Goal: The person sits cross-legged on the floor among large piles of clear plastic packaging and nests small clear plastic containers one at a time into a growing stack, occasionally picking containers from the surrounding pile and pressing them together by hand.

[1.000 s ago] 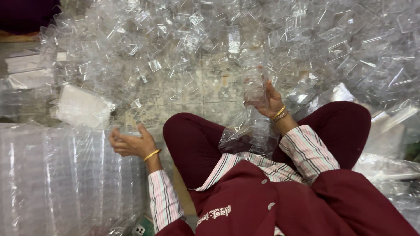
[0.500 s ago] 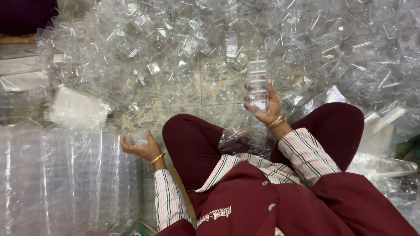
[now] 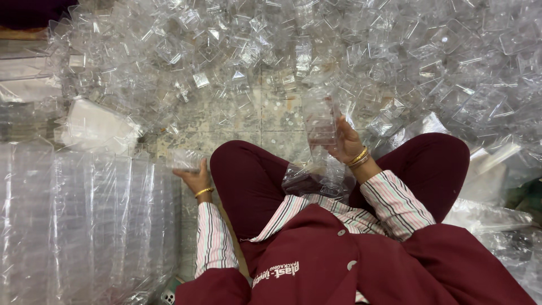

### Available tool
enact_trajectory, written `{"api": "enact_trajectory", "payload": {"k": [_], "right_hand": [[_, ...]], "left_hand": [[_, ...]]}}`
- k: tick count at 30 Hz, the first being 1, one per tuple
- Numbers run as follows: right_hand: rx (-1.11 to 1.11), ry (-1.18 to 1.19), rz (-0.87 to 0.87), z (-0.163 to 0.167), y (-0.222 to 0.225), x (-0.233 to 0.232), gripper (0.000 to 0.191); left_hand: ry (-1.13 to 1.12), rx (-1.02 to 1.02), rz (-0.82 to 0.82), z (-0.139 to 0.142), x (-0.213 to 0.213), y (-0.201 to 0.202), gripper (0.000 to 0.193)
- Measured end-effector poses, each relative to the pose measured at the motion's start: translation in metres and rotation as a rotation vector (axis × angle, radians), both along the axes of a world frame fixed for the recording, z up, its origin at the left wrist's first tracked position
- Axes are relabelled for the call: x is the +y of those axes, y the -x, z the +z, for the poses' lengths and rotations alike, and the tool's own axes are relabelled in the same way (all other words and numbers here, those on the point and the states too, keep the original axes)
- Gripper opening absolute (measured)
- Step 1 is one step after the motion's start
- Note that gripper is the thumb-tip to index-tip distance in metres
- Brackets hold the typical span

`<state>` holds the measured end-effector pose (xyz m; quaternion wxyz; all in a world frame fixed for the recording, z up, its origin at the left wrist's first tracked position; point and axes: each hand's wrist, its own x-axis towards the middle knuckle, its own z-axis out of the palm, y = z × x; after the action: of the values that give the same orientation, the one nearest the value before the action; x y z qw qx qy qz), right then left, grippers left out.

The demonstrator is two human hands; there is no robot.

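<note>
Right hand [image 3: 345, 142]: raised above the right knee, fingers wrapped round a stack of clear cups [image 3: 322, 121] nested into a short upright column.
Left hand [image 3: 195, 178]: lowered beside the left knee [image 3: 237, 161], fingers closed over a single clear cup [image 3: 186, 160] resting on the floor at the near edge of the heap.
Heap of loose cups [image 3: 293, 51]: spread across the tiled floor beyond both knees; cups lie tumbled at all angles, many tipped or on their sides.
Clear bag [image 3: 316, 178]: crumpled in the lap between the knees, below the stack; contents cannot be told.
Wrapped sleeves of cups [image 3: 79, 220]: laid side by side to the left of the left knee, under plastic film.
Handling, as judged: the single cup is best turned mouth to match the stack before it is brought across, and seated squarely so no rim is cracked.
Grip, as judged: thin walls flex; light pressure near the rim is advised, and the stack is best kept upright so it does not slide apart.
</note>
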<state>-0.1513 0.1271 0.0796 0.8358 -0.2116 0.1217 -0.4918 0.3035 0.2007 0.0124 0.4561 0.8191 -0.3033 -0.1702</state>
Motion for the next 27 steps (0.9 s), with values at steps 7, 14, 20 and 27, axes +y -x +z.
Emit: {"api": "enact_trajectory", "payload": {"k": [7, 14, 20, 27], "right_hand": [[0.627, 0.481, -0.255, 0.011, -0.002, 0.003, 0.068], [0.935, 1.12, -0.399, 0.05, -0.037, 0.008, 0.07], [1.042, 1.129, -0.466, 0.068, -0.03, 0.016, 0.075], [1.304, 1.451, -0.869, 0.102, -0.02, 0.006, 0.07]], "left_hand": [[0.642, 0.574, -0.16, 0.109, -0.058, 0.006, 0.107], [0.454, 0.833, -0.864, 0.223, -0.055, 0.117, 0.074], [0.447, 0.129, -1.181, 0.262, -0.044, 0.146, 0.115], [0.843, 0.394, -0.999, 0.295, -0.034, 0.116, 0.076]]}}
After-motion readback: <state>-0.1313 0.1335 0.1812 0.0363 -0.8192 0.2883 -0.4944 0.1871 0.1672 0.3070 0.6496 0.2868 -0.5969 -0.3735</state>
